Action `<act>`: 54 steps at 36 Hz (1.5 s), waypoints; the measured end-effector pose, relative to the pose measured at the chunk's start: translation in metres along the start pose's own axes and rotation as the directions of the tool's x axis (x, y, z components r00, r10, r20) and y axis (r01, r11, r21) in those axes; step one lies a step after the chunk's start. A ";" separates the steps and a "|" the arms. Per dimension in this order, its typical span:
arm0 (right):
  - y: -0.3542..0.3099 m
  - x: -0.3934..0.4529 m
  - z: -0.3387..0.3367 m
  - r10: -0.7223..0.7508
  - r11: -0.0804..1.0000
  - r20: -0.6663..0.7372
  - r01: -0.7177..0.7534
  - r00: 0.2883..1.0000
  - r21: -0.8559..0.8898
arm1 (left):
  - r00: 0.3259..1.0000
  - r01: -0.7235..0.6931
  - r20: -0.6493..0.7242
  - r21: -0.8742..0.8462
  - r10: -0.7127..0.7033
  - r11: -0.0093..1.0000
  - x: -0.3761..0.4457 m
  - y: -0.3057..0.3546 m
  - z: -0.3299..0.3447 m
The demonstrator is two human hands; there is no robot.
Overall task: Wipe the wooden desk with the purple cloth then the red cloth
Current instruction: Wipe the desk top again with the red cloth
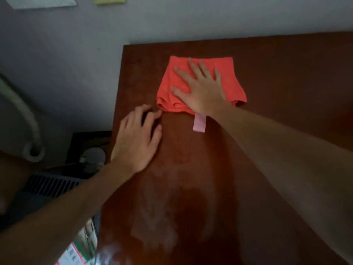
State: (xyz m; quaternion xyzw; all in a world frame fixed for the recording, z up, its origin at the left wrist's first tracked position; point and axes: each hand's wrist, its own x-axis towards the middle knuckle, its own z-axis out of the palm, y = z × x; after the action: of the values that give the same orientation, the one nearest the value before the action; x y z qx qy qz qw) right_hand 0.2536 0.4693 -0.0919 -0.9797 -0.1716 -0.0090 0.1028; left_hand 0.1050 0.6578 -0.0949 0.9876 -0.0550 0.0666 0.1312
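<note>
The red cloth (200, 81) lies folded on the desk (277, 73), near the far edge and close to the wall (172, 22). A pink tag (199, 123) sticks out from its near side.

The right hand (198, 88) lies flat on top of the cloth. Its fingers are spread wide and it presses down. It is not pinching or gripping anything. The left hand (137, 138) rests on the bare wood just beside the cloth's near left corner. Its fingers are bent a little and hold nothing. The fingertips look very close to the cloth's edge, but it is hard to tell if they touch it.

No purple cloth can be seen, so this looks like the second part of the job, the red cloth part.

The cloth looks soft, thin and light. It should slide easily on the shiny wood. A flat palm in the middle is a good way to push it, since that holds the folds down. Pushed from one edge only, it would likely bunch up or come unfolded. To lift it, pinching the thick folded edge near the tag would probably work best.
</note>
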 end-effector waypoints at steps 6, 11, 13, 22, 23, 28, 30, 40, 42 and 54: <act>0.001 0.088 0.003 0.026 1.000 -0.010 -0.026 1.000 -0.005 | 0.999 -0.027 0.035 0.012 0.027 1.000 0.000 0.000 0.001; 0.001 0.116 0.003 0.027 1.000 -0.014 -0.027 1.000 -0.009 | 0.999 -0.031 0.039 0.011 0.031 0.999 0.000 -0.002 0.002; 0.000 0.114 0.004 0.022 1.000 -0.012 -0.023 1.000 -0.016 | 0.999 -0.035 0.027 0.001 0.035 0.999 0.000 -0.002 0.002; -0.025 0.033 0.005 0.019 1.000 0.006 -0.019 1.000 -0.017 | 0.997 -0.028 -0.073 -0.147 0.017 0.989 0.001 0.001 -0.001; -0.029 0.015 0.005 0.008 1.000 0.003 -0.008 1.000 -0.015 | 0.993 -0.034 -0.115 -0.185 0.013 0.982 0.001 0.001 -0.003; -0.058 -0.095 0.007 -0.013 1.000 0.021 0.013 1.000 -0.002 | 0.934 0.036 -0.336 -0.246 -0.120 0.969 -0.011 0.003 -0.015; -0.072 -0.142 0.007 -0.038 0.999 0.045 0.038 0.998 -0.009 | 0.930 0.099 -0.312 -0.298 -0.195 0.949 -0.024 -0.001 -0.017; -0.132 -0.319 0.008 -0.132 0.991 0.054 0.133 0.990 -0.005 | 0.993 0.083 -0.073 -0.124 -0.092 0.989 -0.093 -0.031 -0.042; -0.135 -0.317 0.008 -0.104 0.995 0.051 0.103 0.993 0.010 | 0.992 0.103 -0.055 -0.142 -0.112 0.984 -0.098 -0.032 -0.043; -0.132 -0.151 0.014 -0.102 0.995 0.064 0.101 0.993 0.007 | 0.987 0.072 -0.105 -0.388 -0.122 0.919 -0.072 -0.062 -0.032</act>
State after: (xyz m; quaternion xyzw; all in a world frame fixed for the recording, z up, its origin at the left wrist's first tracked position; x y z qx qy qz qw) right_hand 0.0663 0.5430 -0.0871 -0.9694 -0.2243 0.0176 0.0984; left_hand 0.0381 0.7328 -0.0906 0.9383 -0.0094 0.1105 0.3277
